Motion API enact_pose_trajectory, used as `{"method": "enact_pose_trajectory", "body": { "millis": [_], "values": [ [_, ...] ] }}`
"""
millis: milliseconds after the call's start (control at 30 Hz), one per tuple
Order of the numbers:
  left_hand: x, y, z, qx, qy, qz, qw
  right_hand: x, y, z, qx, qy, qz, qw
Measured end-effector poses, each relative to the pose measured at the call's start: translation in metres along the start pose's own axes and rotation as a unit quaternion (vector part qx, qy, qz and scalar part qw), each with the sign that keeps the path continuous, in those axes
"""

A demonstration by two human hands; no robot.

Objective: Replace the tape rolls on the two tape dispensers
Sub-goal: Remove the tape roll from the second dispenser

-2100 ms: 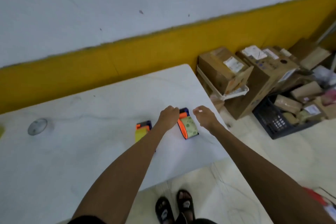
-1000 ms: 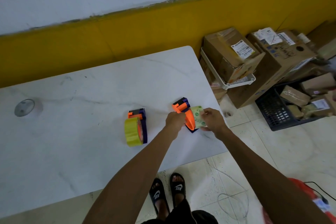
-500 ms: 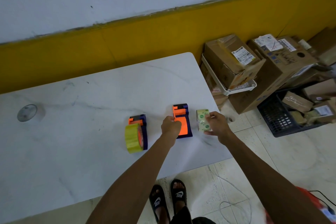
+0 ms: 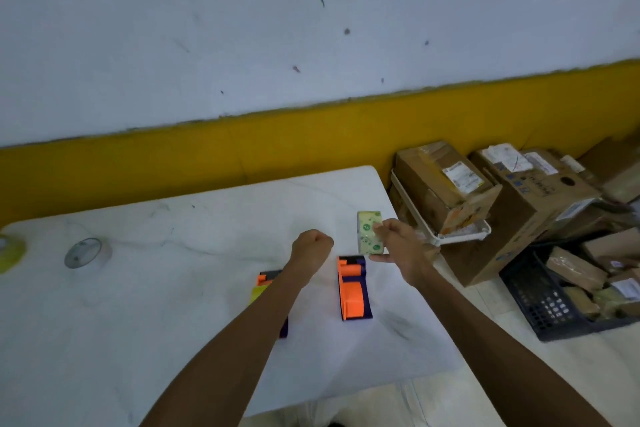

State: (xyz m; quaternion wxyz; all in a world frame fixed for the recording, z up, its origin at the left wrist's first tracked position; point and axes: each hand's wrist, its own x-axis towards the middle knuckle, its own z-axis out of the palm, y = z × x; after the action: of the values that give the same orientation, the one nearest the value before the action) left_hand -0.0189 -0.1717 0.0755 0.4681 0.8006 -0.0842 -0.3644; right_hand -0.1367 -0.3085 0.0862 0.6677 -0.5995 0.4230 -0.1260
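An orange and purple tape dispenser [image 4: 353, 289] lies on the white table [image 4: 145, 305] with no roll on it. My right hand [image 4: 398, 243] holds a pale green printed tape roll [image 4: 369, 232] just beyond that dispenser, near the table's right edge. My left hand [image 4: 311, 248] is a closed fist above the table between the two dispensers, holding nothing. The second dispenser [image 4: 266, 282], with a yellow roll on it, lies mostly hidden under my left forearm.
A clear tape roll [image 4: 86, 252] sits at the table's left, and a yellow roll [image 4: 8, 250] at the far left edge. Cardboard boxes [image 4: 446, 184] and a dark crate [image 4: 547, 302] of parcels stand on the floor to the right of the table.
My right hand pulled the green roll off the right dispenser and carried it away toward the table's far right. My left hand let go of that dispenser and lifted forward as a fist.
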Motion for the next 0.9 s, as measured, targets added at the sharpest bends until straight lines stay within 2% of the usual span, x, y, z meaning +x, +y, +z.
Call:
{"method": "enact_pose_trajectory", "body": {
  "millis": [200, 367, 633, 900],
  "values": [
    [-0.029, 0.048, -0.038, -0.056, 0.034, 0.078, 0.995, -0.015, -0.051, 0.053, -0.012, -0.092, -0.097, 0.991],
    [-0.058, 0.055, -0.081, -0.081, 0.088, 0.111, 0.987, -0.031, -0.07, 0.104, -0.002, -0.151, -0.12, 0.981],
    [-0.101, 0.015, -0.171, -0.089, 0.197, 0.107, 0.97, -0.067, -0.073, 0.205, -0.03, -0.241, -0.142, 0.96],
    [-0.15, -0.067, -0.275, -0.124, 0.283, 0.067, 0.949, -0.132, -0.045, 0.328, -0.082, -0.319, -0.149, 0.932]
  ]
}}
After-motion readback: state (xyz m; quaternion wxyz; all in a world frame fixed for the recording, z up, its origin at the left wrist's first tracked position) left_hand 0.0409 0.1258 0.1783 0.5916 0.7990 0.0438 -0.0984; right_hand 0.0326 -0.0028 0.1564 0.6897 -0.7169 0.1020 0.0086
